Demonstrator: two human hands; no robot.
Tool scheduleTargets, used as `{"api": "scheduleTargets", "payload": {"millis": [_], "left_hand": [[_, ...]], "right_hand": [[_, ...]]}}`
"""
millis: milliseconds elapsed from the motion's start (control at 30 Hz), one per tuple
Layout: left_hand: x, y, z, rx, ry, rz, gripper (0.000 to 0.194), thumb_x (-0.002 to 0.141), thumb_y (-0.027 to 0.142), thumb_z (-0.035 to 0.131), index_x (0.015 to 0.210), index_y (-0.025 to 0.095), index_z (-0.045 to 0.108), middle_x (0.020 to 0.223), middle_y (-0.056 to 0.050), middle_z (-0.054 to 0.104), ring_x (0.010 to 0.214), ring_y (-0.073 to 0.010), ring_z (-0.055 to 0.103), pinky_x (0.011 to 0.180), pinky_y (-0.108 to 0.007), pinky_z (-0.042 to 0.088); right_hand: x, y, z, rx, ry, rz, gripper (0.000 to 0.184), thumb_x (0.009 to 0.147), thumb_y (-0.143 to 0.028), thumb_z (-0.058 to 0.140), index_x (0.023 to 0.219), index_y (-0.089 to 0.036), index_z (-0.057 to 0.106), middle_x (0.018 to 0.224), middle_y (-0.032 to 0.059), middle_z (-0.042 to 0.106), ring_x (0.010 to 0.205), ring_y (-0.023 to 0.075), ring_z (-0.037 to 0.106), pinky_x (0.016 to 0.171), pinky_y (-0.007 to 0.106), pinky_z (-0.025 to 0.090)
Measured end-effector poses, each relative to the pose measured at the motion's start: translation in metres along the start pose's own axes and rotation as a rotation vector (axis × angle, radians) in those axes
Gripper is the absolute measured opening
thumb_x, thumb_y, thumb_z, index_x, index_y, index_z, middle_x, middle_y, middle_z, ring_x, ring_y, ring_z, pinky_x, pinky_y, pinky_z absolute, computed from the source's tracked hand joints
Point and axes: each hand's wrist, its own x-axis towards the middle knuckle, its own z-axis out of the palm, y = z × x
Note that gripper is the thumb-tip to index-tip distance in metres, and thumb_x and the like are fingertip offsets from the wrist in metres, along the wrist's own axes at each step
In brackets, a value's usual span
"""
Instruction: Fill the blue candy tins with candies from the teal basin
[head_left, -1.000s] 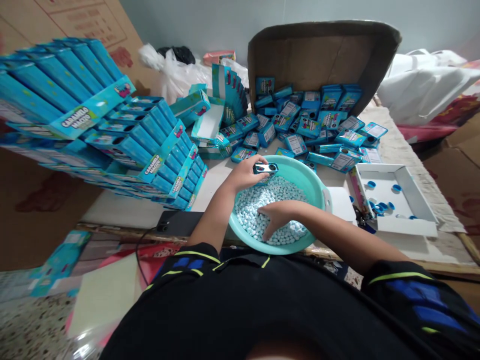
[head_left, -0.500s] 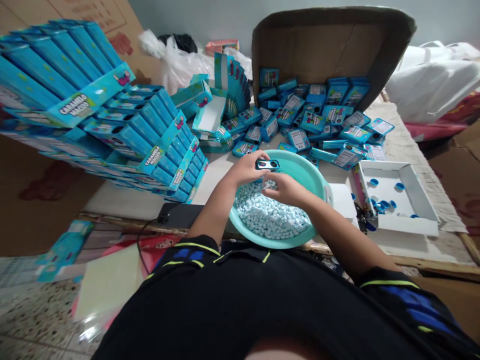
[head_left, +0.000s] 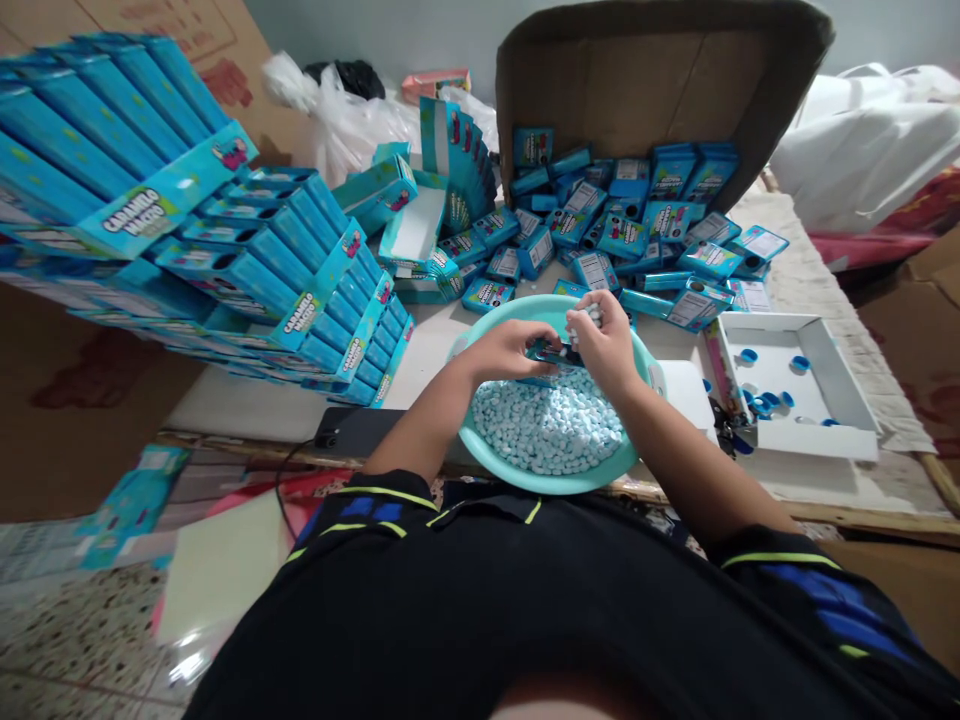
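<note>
A turquoise basin [head_left: 480,440] in front of me holds a heap of small pale-blue candies [head_left: 547,425]. Over its far half, my left hand [head_left: 517,350] is closed round a small blue candy box [head_left: 541,372], partly hidden by the fingers. My right hand [head_left: 604,345] is curled round a handful of candies [head_left: 587,318], held just above and to the right of the box's end. A few candies show at the box's end, between the two hands.
Many blue candy boxes [head_left: 622,235] lie piled before a tipped cardboard carton [head_left: 645,95]. Display trays full of boxes [head_left: 292,260] are stacked at the left. At right, a white tray [head_left: 787,350] holds several blue caps [head_left: 766,402]. A dark flat device [head_left: 360,432] lies left of the basin.
My right hand has risen from the candy heap, moving up and right with candies in it. My left hand has shifted slightly right and down, tilting the candy box.
</note>
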Motion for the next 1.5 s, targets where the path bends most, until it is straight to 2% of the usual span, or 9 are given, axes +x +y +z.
{"api": "scheduleTargets", "payload": {"millis": [167,367,500,667,867,967,1133,1300,1500], "left_hand": [[0.001,0.0,0.001,-0.048,0.047,0.047,0.046,0.08,0.043,0.087,0.115,0.017,0.071,0.11,-0.01,0.077,0.102,-0.025,0.073,0.089,-0.036,0.057],[-0.001,0.002,-0.004,0.031,0.13,0.044,0.038,0.082,0.042,0.086,0.109,0.018,0.072,0.104,-0.008,0.075,0.097,-0.0239,0.071,0.085,-0.036,0.056],[-0.001,0.004,-0.003,0.085,0.133,0.028,0.035,0.084,0.044,0.085,0.104,0.018,0.073,0.102,-0.007,0.076,0.096,-0.0237,0.07,0.086,-0.036,0.055],[-0.002,0.008,-0.002,0.097,0.165,0.004,0.032,0.083,0.039,0.083,0.106,0.019,0.072,0.104,-0.007,0.076,0.097,-0.0237,0.071,0.085,-0.036,0.057],[-0.001,0.01,-0.002,0.109,0.199,0.016,0.033,0.085,0.045,0.082,0.103,0.02,0.072,0.103,-0.008,0.076,0.097,-0.0241,0.071,0.089,-0.039,0.059],[0.0,0.009,-0.002,0.127,0.209,0.018,0.024,0.089,0.039,0.078,0.102,0.02,0.071,0.105,-0.009,0.077,0.099,-0.025,0.071,0.092,-0.04,0.059],[0.003,0.008,-0.003,0.155,0.219,0.089,0.01,0.093,0.026,0.068,0.101,0.02,0.072,0.112,-0.01,0.076,0.114,-0.0269,0.07,0.107,-0.044,0.055],[0.003,0.008,-0.004,0.187,0.223,0.142,0.012,0.095,0.026,0.065,0.104,0.02,0.071,0.118,-0.011,0.075,0.119,-0.0272,0.068,0.111,-0.045,0.052],[0.003,0.003,-0.005,0.176,0.224,0.126,0.019,0.088,0.018,0.064,0.107,0.021,0.069,0.119,-0.011,0.075,0.117,-0.0265,0.069,0.106,-0.043,0.055]], "right_hand": [[0.002,0.001,0.002,0.078,-0.03,0.025,0.016,0.085,-0.035,0.065,0.088,-0.028,0.051,0.069,-0.0053,0.049,0.063,0.0156,0.049,0.061,0.031,0.04],[0.002,-0.001,0.001,0.133,-0.09,-0.075,0.007,0.081,-0.029,0.063,0.083,-0.025,0.057,0.086,-0.0005,0.063,0.083,0.0174,0.059,0.081,0.034,0.048],[0.002,-0.004,0.0,0.171,-0.111,-0.069,0.012,0.081,-0.035,0.063,0.083,-0.026,0.056,0.087,0.0002,0.065,0.09,0.0201,0.064,0.09,0.037,0.051],[0.001,-0.011,-0.001,0.153,-0.1,-0.032,0.014,0.081,-0.04,0.06,0.082,-0.026,0.056,0.083,0.0007,0.063,0.086,0.0213,0.063,0.088,0.039,0.052],[0.0,-0.014,-0.002,0.076,-0.068,-0.018,0.013,0.083,-0.04,0.055,0.085,-0.027,0.053,0.085,0.002,0.061,0.09,0.0235,0.066,0.091,0.041,0.054],[0.001,-0.01,-0.002,0.094,-0.067,-0.063,0.013,0.086,-0.04,0.052,0.09,-0.028,0.054,0.092,0.0032,0.063,0.096,0.0239,0.067,0.094,0.042,0.055],[0.002,-0.007,-0.002,0.181,-0.09,-0.127,0.016,0.088,-0.037,0.054,0.1,-0.028,0.059,0.1,0.0052,0.069,0.102,0.0245,0.069,0.096,0.043,0.055],[0.0,-0.012,-0.002,0.022,-0.132,-0.186,0.02,0.093,-0.038,0.047,0.105,-0.027,0.059,0.106,0.0076,0.071,0.105,0.0249,0.068,0.095,0.042,0.055],[-0.001,-0.007,-0.001,-0.233,-0.159,-0.318,0.011,0.09,-0.029,0.053,0.094,-0.025,0.062,0.097,0.0077,0.071,0.096,0.0254,0.066,0.09,0.041,0.054]]}}
